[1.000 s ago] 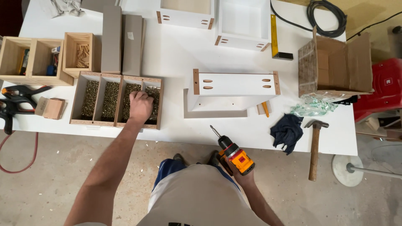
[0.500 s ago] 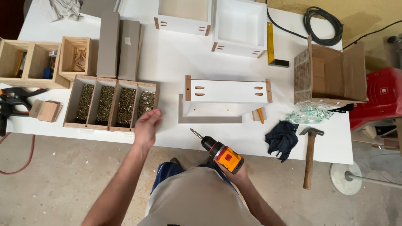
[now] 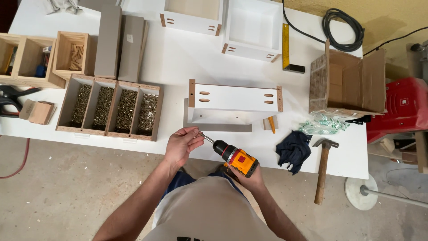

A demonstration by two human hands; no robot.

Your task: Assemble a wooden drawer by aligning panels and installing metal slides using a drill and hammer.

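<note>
Your left hand [image 3: 182,145], which a second before had reached into the rightmost compartment of the divided screw tray [image 3: 109,109], had left the tray and come back to the near edge of the white surface [image 3: 178,58]; its fingers were pinched closed at the bit [image 3: 206,138] of the cordless drill [image 3: 234,156], apparently on a small screw, though the screw itself was too small to make out. Your right hand [image 3: 249,178] was clenched around the drill's orange-and-black body, which had been raised and turned so that its tip pointed toward the left hand. The white drawer panel assembly [image 3: 235,103] with pocket holes lay just beyond the drill, untouched. The shift suggested that fetching a fastener was over and loading it onto the bit was under way.
</note>
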